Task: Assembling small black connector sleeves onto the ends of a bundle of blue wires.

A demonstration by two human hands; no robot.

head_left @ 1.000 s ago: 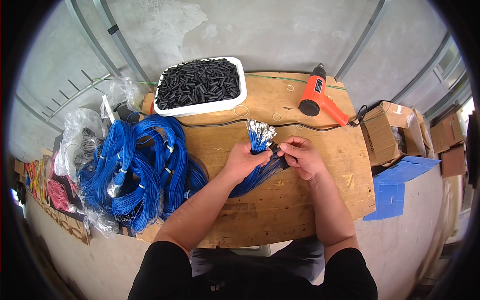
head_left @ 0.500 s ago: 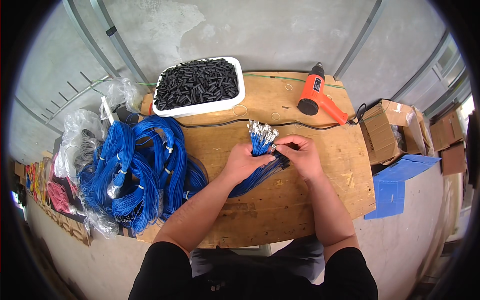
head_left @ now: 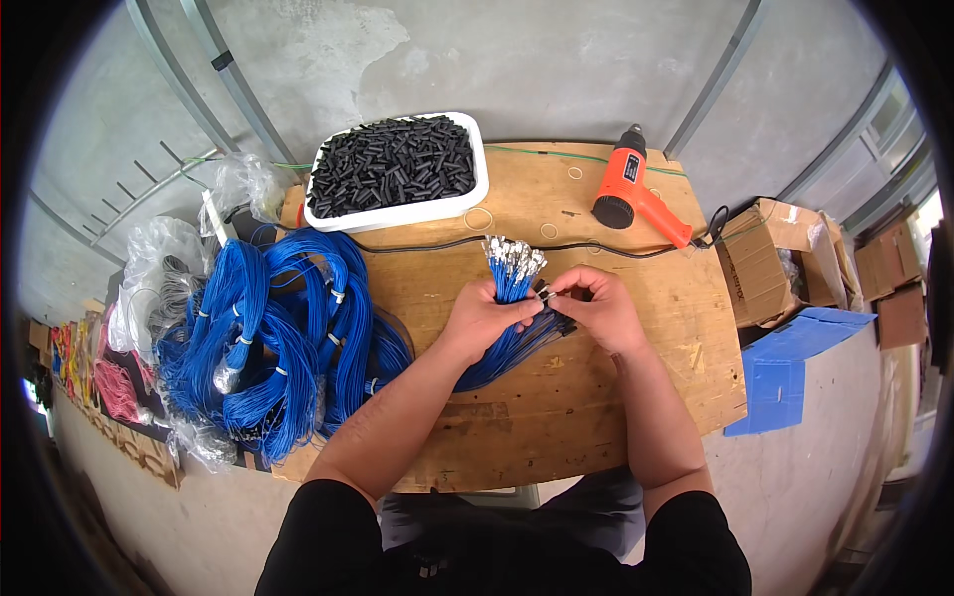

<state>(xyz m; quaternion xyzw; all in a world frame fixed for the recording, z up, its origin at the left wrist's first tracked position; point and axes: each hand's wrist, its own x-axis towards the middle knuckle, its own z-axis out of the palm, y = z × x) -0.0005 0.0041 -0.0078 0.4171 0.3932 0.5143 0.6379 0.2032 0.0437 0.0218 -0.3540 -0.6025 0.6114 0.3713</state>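
My left hand [head_left: 484, 316] is closed round a bundle of blue wires [head_left: 510, 285], whose bare silvery terminals fan out above the fist. Thumb and fingers of my right hand [head_left: 599, 310] pinch a single wire's metal terminal [head_left: 551, 295] just right of the bundle. Small black sleeves [head_left: 562, 323] sit on wire ends under the right fingers. From there the blue wires run back beneath the left wrist toward the large coils. How far the pinched terminal reaches into the fingers is hidden.
Coiled blue wire bundles [head_left: 281, 343] cover the wooden table's [head_left: 556, 417] left side. A white tub [head_left: 397, 221] of black tube pieces stands at the back. Right of it lies an orange heat gun [head_left: 626, 184] with its black cord [head_left: 427, 245] across the table. Cardboard boxes [head_left: 760, 263] stand at right.
The bundle's terminal ends have shifted slightly left with my left hand. My right fingers have moved a little, and the pinched metal end shows more plainly between the hands.
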